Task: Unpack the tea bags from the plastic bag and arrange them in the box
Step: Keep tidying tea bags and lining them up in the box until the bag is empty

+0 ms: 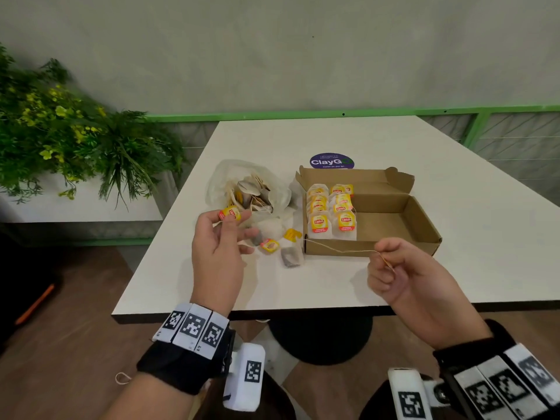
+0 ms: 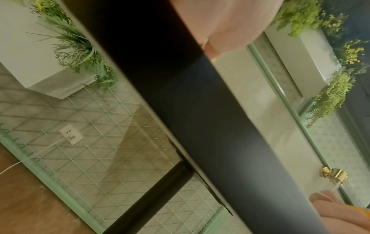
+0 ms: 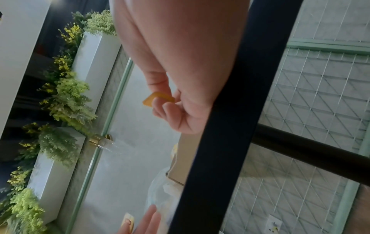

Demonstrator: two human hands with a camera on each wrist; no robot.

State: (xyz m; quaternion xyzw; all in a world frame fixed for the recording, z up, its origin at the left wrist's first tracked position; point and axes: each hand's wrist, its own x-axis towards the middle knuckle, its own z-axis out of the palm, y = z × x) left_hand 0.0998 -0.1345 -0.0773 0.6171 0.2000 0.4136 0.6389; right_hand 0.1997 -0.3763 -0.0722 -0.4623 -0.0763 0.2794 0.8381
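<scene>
My left hand (image 1: 216,253) fingers (image 1: 242,215) pinch yellow tag (image 1: 231,213) above plastic bag (image 1: 242,189). My right hand (image 1: 394,271) fingers curled, pinching string (image 1: 339,249). String runs taut left-right, from right hand toward loose tea bag (image 1: 291,256) on desk (image 1: 333,286), just left of box (image 1: 394,222). Tea bag lies between hands, nearer left; long axis roughly toward me. Box left half holds upright tea bag rows (image 1: 331,212), tags facing me; right half bare. Judgement: untangle string, then seat bag.

Plastic bag (image 1: 247,189) contents: heaped, count unclear
Left wrist view: blurred
Sticker (image 1: 331,161) small print: illegible, box-covered
</scene>
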